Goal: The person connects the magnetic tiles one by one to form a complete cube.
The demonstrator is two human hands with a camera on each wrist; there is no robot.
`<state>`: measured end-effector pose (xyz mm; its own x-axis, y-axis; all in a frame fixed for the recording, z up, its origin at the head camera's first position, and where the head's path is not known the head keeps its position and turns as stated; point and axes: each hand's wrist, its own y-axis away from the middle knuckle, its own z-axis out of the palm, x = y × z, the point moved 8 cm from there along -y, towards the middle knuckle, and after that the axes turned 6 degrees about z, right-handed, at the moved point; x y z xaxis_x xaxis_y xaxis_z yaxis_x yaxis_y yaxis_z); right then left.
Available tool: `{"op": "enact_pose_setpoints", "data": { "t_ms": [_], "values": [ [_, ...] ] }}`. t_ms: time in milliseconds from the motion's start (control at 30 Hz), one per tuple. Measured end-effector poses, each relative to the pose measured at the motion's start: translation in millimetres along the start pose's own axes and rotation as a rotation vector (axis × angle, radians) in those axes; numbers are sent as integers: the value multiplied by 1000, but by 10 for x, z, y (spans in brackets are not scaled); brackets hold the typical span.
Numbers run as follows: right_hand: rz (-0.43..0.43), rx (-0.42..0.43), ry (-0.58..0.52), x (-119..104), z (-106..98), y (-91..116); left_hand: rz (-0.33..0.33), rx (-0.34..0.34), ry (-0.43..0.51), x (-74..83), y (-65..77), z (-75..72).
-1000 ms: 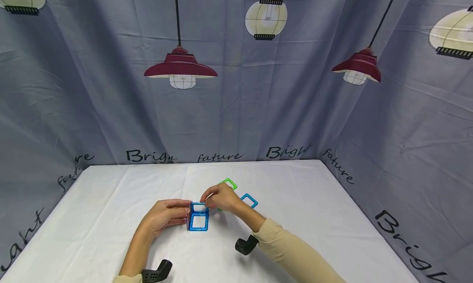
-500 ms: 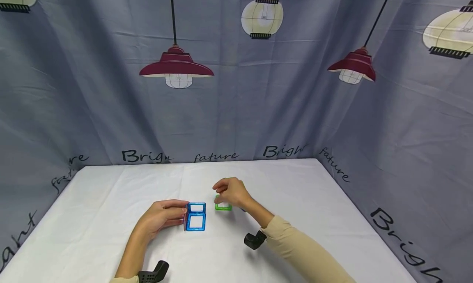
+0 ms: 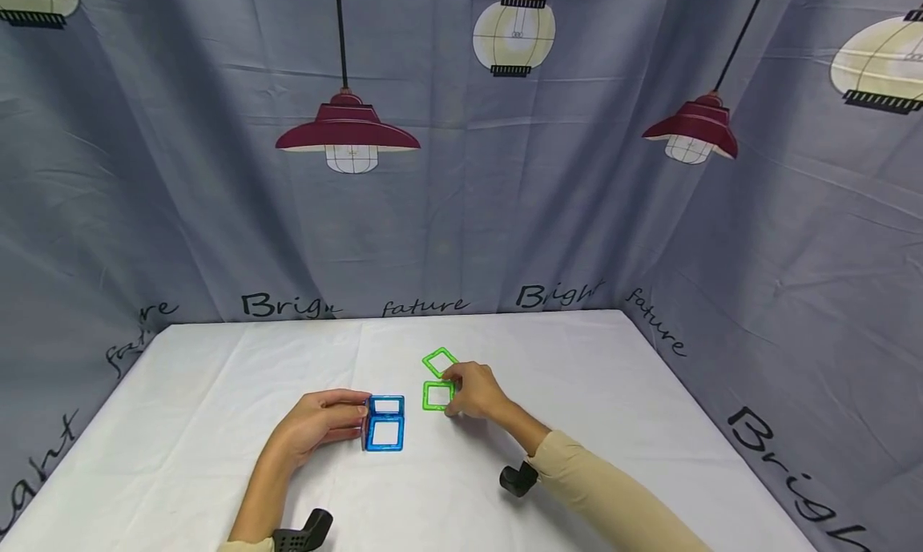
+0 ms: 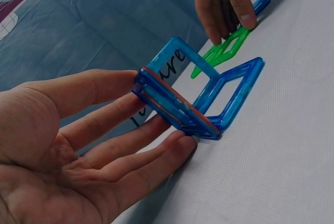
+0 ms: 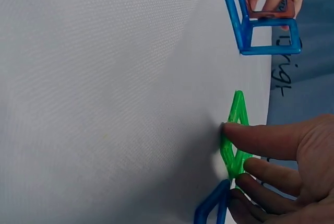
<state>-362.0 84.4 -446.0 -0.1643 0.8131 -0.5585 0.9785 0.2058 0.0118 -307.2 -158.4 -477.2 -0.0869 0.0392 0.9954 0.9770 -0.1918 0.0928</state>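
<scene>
Left hand (image 3: 317, 420) was at the blue-and-red build (image 3: 387, 415), its grip relaxed: fairly straight digits touching the left side, where I logged a red tile (image 5: 269, 14) standing upright. One blue tile (image 3: 387, 448) lay flat as the base, a back tile (image 3: 387, 397) in blue stood behind it. Right hand (image 3: 477, 390): grip pinching the green square tile (image 3: 437, 408), thumb and a fingertip at its right side. That tile was on the white table (image 3: 613, 400), right of the build and apart from it. I noted a second green tile (image 3: 431, 368) turned cornerwise just behind, plus a loose blue tile (image 5: 213, 197) beside the right fingers (my head view had it hidden).
</scene>
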Motion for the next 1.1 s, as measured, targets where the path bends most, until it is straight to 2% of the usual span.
{"op": "enact_pose_setpoints", "data": {
  "t_ms": [300,667,967,1100],
  "values": [
    [15,-22,38,-31,66,5,-8,6,2,-26,10,5],
    [21,-98,97,-225,148,102,4,-14,14,3,-3,6],
    [-25,-135,109,-324,202,243,-31,49,-17,-19,-35,-25],
    [-42,-153,110,-363,216,285,-34,54,-20,-26,-37,-37]
  ]
}}
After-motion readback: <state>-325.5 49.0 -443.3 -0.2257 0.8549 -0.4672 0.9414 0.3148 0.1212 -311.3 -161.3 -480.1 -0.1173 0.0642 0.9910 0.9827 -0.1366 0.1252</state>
